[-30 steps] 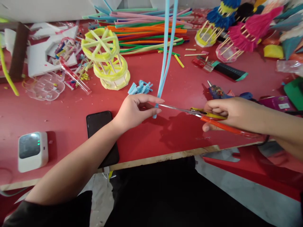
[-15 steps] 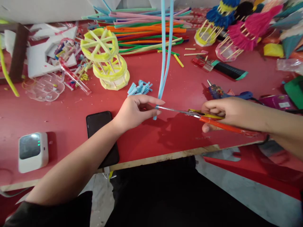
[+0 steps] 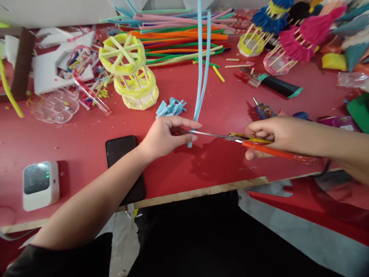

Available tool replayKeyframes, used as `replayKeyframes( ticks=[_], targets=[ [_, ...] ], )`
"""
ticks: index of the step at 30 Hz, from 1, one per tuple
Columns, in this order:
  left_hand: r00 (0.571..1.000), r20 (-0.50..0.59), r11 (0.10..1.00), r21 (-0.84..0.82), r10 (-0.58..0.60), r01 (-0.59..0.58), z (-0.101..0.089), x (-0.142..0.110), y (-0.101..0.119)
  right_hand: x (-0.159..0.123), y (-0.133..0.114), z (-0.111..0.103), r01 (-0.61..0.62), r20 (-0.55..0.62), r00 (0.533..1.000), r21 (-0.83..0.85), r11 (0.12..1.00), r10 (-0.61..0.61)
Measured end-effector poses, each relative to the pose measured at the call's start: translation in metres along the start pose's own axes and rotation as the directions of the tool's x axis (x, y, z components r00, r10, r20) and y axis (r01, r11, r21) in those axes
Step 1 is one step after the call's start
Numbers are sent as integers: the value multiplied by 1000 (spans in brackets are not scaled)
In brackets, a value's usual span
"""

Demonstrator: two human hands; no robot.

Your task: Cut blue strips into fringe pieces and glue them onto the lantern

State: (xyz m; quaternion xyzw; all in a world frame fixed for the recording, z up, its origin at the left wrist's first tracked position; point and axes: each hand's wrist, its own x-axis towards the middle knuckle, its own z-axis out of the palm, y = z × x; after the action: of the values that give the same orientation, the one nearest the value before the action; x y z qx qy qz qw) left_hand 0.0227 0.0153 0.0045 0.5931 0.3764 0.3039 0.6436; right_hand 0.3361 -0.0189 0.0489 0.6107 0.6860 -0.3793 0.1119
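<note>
Two long light-blue pipe cleaners (image 3: 200, 73) stand upright from my left hand (image 3: 170, 136), pinched near their lower ends between thumb and fingers. Their short tips stick out below my thumb. My right hand (image 3: 266, 134) grips scissors (image 3: 245, 142) with orange and yellow handles. The blades point left and reach across the blue strands just at my left fingertips; they look closed or nearly so. Behind my left hand lies a small heap of cut light-blue pieces (image 3: 171, 107). A yellow frame (image 3: 129, 73) of rings and thin sticks stands beyond it.
A black phone (image 3: 122, 148) lies under my left forearm, with a white device (image 3: 40, 184) further left. Pipe cleaners in many colours (image 3: 181, 38) lie at the back. To the right are a glue gun (image 3: 263, 109), a black-green cutter (image 3: 281, 85) and a pink-fringed model (image 3: 305, 42).
Hands, scissors and strands hold nearly the same position. The top of the right-hand blue strand now shows lower in view. The right forearm has shifted slightly upward.
</note>
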Motion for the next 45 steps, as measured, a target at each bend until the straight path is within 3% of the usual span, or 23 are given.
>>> replayKeyframes(
  ticks=[9, 17, 35, 41, 45],
  targets=[
    [1000, 13, 999, 32, -13, 12, 0, -2, -2, -6, -22, -1, -99, -18, 995, -161, 982, 98],
    [999, 31, 999, 38, -37, 36, 2, -2, -3, -5, -22, 6, 72, 86, 995, -276, 959, -50],
    [997, 28, 996, 67, -67, 65, 1, -2, -2, 18, 6, 25, 291, -58, 950, -201, 935, -308],
    [996, 40, 993, 86, -82, 78, 1, -2, -3, 7, -1, 25, 236, -81, 963, -206, 950, -257],
    [998, -69, 993, 120, -9, 17, 0, 0, -4, -2, -1, 24, 216, -235, 939, -165, 962, -251]
  ],
)
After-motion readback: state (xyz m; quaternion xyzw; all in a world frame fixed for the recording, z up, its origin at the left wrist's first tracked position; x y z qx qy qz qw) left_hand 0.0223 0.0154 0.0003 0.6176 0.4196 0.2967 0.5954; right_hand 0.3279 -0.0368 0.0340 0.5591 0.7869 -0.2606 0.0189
